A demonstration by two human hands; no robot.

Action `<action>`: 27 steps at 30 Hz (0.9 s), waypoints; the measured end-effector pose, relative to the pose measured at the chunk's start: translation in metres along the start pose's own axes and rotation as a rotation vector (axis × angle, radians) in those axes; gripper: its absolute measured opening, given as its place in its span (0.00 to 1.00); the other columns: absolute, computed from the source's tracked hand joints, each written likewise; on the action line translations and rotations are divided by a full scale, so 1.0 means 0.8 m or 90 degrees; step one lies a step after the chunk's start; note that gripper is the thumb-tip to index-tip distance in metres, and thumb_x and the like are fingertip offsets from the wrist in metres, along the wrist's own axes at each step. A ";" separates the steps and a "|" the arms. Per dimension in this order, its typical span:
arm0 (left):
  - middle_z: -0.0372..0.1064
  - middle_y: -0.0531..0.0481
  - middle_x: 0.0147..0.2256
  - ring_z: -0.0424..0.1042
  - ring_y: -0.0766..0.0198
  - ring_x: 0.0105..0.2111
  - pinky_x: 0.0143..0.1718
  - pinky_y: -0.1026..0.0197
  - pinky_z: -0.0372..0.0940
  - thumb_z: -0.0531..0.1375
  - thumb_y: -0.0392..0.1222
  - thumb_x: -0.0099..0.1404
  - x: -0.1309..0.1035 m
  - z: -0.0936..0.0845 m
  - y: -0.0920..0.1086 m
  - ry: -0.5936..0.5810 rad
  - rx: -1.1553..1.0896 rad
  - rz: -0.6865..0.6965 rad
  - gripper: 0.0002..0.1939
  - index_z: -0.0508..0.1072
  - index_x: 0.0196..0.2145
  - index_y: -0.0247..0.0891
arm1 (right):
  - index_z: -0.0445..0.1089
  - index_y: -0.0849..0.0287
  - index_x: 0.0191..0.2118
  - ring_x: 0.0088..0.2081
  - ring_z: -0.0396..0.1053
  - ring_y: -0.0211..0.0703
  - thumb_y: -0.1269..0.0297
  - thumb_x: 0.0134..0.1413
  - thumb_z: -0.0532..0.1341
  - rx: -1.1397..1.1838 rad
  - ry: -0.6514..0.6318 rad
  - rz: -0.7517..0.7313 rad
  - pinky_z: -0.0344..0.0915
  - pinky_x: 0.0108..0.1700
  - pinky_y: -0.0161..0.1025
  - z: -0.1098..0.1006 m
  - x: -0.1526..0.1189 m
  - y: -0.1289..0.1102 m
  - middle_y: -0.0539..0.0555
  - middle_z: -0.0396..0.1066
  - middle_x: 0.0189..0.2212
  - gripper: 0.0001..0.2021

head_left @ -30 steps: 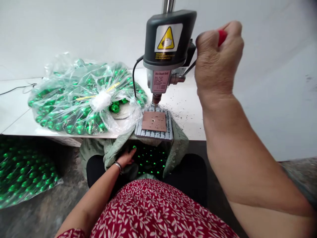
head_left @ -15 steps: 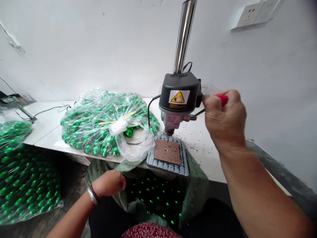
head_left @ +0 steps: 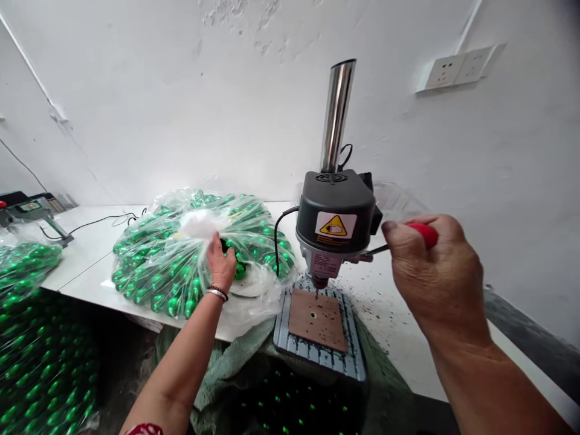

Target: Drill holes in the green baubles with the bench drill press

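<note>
My right hand [head_left: 437, 275] is wrapped round the red knob [head_left: 425, 234] of the feed lever on a small black drill press [head_left: 336, 208]. Beneath its bit lies a brown square board [head_left: 317, 319] with a small hole, on the grey slotted base [head_left: 353, 353]. My left hand [head_left: 221, 263] is at the mouth of a clear plastic bag [head_left: 203, 225] full of shiny green balls [head_left: 158, 299]. Its fingers are stretched out and partly hidden by the plastic, with no ball visible in them. A loose green ball [head_left: 240, 270] sits just right of that hand.
Dark shavings are scattered over the board, base and white table [head_left: 378, 314]. Below the table edge, a green woven sack [head_left: 235, 368] hangs open with green balls inside. Another bag of green balls [head_left: 40, 362] stands at left. A power cable [head_left: 277, 241] runs beside the drill.
My left hand has moved up and forward from beside the sack to the bag's mouth. My right hand stays on the lever knob. The camera view has tilted upward.
</note>
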State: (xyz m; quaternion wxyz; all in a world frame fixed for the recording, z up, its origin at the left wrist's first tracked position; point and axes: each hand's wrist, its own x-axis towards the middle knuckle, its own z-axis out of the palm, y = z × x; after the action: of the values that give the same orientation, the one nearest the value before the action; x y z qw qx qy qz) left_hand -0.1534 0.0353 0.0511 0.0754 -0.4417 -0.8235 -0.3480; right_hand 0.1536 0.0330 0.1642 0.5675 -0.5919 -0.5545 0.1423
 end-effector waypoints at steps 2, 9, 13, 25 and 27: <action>0.57 0.36 0.63 0.55 0.49 0.63 0.64 0.48 0.52 0.55 0.39 0.61 0.007 -0.016 0.001 0.104 -0.014 0.021 0.37 0.50 0.67 0.32 | 0.63 0.53 0.29 0.27 0.59 0.41 0.40 0.36 0.53 0.008 0.013 -0.012 0.57 0.32 0.43 0.001 0.000 0.002 0.51 0.63 0.24 0.21; 0.78 0.49 0.39 0.74 0.60 0.42 0.50 0.60 0.67 0.51 0.31 0.57 -0.042 0.010 -0.032 -0.280 -0.117 0.020 0.21 0.76 0.46 0.39 | 0.64 0.54 0.29 0.28 0.61 0.41 0.42 0.38 0.54 0.013 0.025 -0.026 0.59 0.33 0.43 0.002 -0.004 0.003 0.52 0.64 0.25 0.20; 0.75 0.42 0.45 0.72 0.55 0.49 0.55 0.53 0.63 0.50 0.33 0.61 -0.033 0.025 -0.045 -0.214 -0.095 -0.065 0.28 0.64 0.60 0.34 | 0.63 0.54 0.30 0.29 0.61 0.41 0.42 0.38 0.54 0.018 0.025 -0.025 0.58 0.34 0.43 0.001 -0.004 0.004 0.52 0.65 0.26 0.20; 0.59 0.42 0.62 0.55 0.53 0.65 0.65 0.50 0.51 0.51 0.31 0.62 -0.007 -0.005 -0.017 -0.194 0.084 0.259 0.25 0.70 0.56 0.40 | 0.63 0.54 0.30 0.27 0.62 0.39 0.45 0.41 0.55 0.038 0.050 -0.036 0.58 0.32 0.40 0.002 -0.014 0.006 0.50 0.66 0.25 0.17; 0.70 0.39 0.54 0.66 0.52 0.57 0.60 0.52 0.59 0.50 0.31 0.62 -0.014 0.004 -0.034 -0.241 0.103 0.158 0.23 0.73 0.53 0.38 | 0.62 0.54 0.29 0.28 0.62 0.39 0.46 0.41 0.55 0.040 0.054 -0.046 0.59 0.33 0.40 0.002 -0.015 0.005 0.50 0.67 0.25 0.16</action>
State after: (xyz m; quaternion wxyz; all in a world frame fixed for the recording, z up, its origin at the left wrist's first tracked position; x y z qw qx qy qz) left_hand -0.1673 0.0203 0.0301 -0.0028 -0.5896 -0.7875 -0.1796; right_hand 0.1504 0.0255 0.1547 0.6136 -0.5591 -0.5459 0.1135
